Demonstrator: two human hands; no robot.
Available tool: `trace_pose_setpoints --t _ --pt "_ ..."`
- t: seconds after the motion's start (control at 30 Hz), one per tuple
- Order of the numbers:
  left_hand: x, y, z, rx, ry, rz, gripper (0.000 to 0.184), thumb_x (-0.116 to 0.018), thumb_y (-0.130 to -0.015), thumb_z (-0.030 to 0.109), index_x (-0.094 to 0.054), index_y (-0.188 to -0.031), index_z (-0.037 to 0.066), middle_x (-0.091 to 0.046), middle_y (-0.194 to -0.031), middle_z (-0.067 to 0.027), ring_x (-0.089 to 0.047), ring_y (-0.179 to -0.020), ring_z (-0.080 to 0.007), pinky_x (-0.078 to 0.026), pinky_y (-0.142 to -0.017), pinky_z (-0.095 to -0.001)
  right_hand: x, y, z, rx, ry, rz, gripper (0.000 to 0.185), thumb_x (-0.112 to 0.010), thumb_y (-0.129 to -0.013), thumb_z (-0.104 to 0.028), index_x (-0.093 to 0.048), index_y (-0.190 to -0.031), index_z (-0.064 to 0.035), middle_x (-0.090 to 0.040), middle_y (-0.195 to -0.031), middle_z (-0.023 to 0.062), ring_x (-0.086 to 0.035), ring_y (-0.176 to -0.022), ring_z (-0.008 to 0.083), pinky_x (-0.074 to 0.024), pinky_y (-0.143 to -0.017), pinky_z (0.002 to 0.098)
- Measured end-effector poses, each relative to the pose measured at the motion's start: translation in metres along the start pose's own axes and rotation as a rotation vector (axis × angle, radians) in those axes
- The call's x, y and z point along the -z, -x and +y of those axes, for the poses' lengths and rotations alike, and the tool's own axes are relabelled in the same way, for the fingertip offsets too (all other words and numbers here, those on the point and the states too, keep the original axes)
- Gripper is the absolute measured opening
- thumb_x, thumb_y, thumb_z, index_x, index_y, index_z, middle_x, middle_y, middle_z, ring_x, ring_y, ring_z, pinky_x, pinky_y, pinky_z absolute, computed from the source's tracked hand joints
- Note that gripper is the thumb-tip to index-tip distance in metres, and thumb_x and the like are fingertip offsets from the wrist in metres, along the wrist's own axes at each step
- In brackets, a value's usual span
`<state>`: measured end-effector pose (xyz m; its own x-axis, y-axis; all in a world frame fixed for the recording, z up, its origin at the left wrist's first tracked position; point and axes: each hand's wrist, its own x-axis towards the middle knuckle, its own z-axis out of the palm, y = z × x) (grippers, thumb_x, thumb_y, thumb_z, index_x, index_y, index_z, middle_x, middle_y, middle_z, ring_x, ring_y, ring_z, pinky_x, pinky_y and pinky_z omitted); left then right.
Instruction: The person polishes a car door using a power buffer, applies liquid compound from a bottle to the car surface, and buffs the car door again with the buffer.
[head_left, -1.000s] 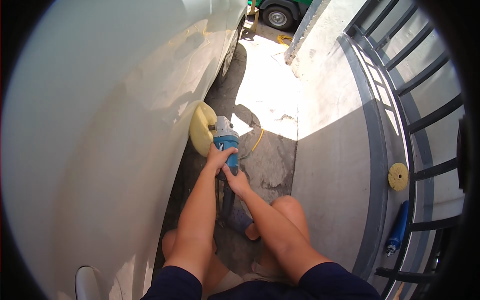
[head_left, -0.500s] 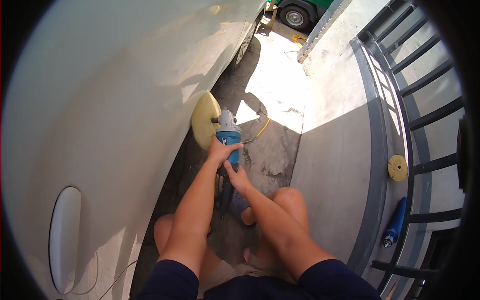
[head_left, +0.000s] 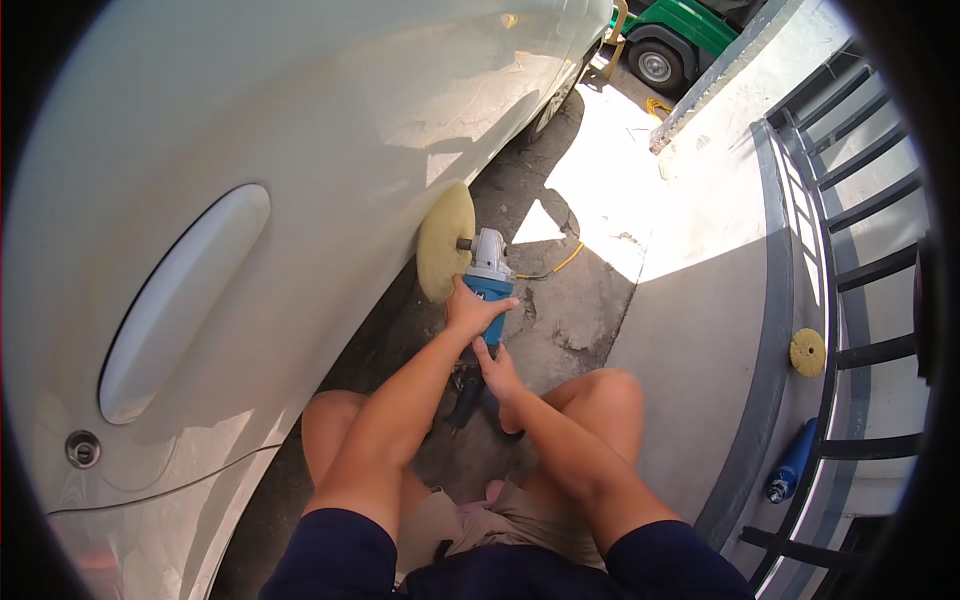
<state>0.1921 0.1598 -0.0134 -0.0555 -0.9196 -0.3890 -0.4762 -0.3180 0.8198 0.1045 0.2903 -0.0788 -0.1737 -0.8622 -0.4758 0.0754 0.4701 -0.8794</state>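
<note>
Polisher (head_left: 489, 285) and both hands have shifted rightward in view over the last second, while the car's door handle (head_left: 185, 305) has come farther in. Left-hand fingers (head_left: 472, 309) clamp the blue body, thumb across it; the right hand (head_left: 501, 374) grips its darker near end, fingers mostly hidden. At far left of the tool, its round yellow pad (head_left: 446, 240) stands edge-up beside the white car (head_left: 310, 110), contact unclear.
</note>
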Motion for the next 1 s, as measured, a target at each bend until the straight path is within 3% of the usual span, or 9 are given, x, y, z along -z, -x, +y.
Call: trace_pose_setpoints --t 0.2,0.43,0.53,0.63,0.73,0.83,0.93,1.0 --pt "0.022 0.062 -0.001 0.081 -0.093 0.092 0.119 -0.098 -0.063 0.054 -0.035 -0.147 0.0 -0.068 -0.126 -0.0338 -0.069 -0.118 -0.0479 -0.056 -0.102 -0.051 -0.017 0.05 0.011 0.052 0.063 -0.059 0.084 -0.068 -0.101 -0.063 -0.047 -0.146 0.0052 -0.063 -0.138 0.0182 -0.059 -0.128 0.0255 -0.0451 -0.11 0.038" --pt "0.047 0.147 -0.026 0.072 -0.023 0.226 0.11 -0.098 -0.065 0.048 -0.035 -0.143 0.004 -0.069 -0.124 -0.0323 -0.07 -0.114 -0.0486 -0.056 -0.101 -0.0508 -0.019 0.092 0.051 0.11 0.187 -0.245 0.087 -0.071 -0.1 -0.058 -0.04 -0.149 0.0066 -0.062 -0.139 0.0191 -0.058 -0.132 0.0258 -0.0451 -0.112 0.0393" --pt "0.052 0.182 -0.046 0.027 0.07 0.303 0.108 -0.098 -0.065 0.046 -0.035 -0.143 0.006 -0.069 -0.124 -0.0313 -0.069 -0.116 -0.0485 -0.055 -0.101 -0.0516 -0.019 0.111 0.065 0.223 0.185 -0.363 0.09 -0.076 -0.1 -0.047 -0.029 -0.156 0.0058 -0.059 -0.143 0.0194 -0.056 -0.135 0.0259 -0.0427 -0.116 0.0389" --pt "0.052 0.219 -0.06 0.143 0.094 0.412 0.112 -0.101 -0.063 0.043 -0.034 -0.144 0.005 -0.065 -0.13 -0.0282 -0.067 -0.122 -0.0452 -0.052 -0.105 -0.0507 -0.015 0.12 0.064 0.249 0.246 -0.521 0.094 -0.078 -0.099 -0.036 -0.02 -0.161 0.0037 -0.051 -0.153 0.0206 -0.051 -0.142 0.0261 -0.0406 -0.119 0.0397" --pt "0.046 0.217 -0.078 0.069 0.138 0.46 0.113 -0.101 -0.062 0.043 -0.033 -0.144 0.006 -0.064 -0.132 -0.0276 -0.066 -0.123 -0.0448 -0.052 -0.106 -0.0508 -0.014 0.12 0.073 0.254 0.204 -0.591 0.093 -0.076 -0.1 -0.034 -0.017 -0.163 0.0021 -0.048 -0.155 0.0188 -0.046 -0.146 0.0255 -0.0405 -0.119 0.0404" --pt "0.047 0.204 -0.069 0.09 0.128 0.401 0.112 -0.101 -0.062 0.044 -0.033 -0.144 0.008 -0.065 -0.132 -0.0271 -0.067 -0.122 -0.0449 -0.052 -0.105 -0.0511 -0.014 0.11 0.075 0.219 0.123 -0.61 0.093 -0.077 -0.101 -0.025 -0.013 -0.165 -0.0023 -0.039 -0.163 0.0126 -0.038 -0.152 0.0224 -0.0329 -0.125 0.0401" --pt "0.044 0.182 -0.051 0.081 0.086 0.35 0.109 -0.099 -0.065 0.044 -0.033 -0.145 0.008 -0.07 -0.122 -0.0304 -0.069 -0.115 -0.0494 -0.054 -0.099 -0.0536 -0.014 0.092 0.076 0.318 0.19 -0.479 0.091 -0.074 -0.102 -0.033 -0.015 -0.162 0.0021 -0.047 -0.156 0.0175 -0.047 -0.143 0.0242 -0.0405 -0.119 0.0386" --pt "0.039 0.157 -0.038 0.076 0.053 0.306 0.108 -0.098 -0.065 0.044 -0.034 -0.145 0.01 -0.071 -0.121 -0.0292 -0.07 -0.112 -0.0491 -0.055 -0.098 -0.0544 -0.011 0.079 0.066 0.24 0.088 -0.433 0.091 -0.074 -0.103 -0.033 -0.015 -0.162 0.0022 -0.048 -0.154 0.0168 -0.047 -0.142 0.0226 -0.04 -0.119 0.0384"
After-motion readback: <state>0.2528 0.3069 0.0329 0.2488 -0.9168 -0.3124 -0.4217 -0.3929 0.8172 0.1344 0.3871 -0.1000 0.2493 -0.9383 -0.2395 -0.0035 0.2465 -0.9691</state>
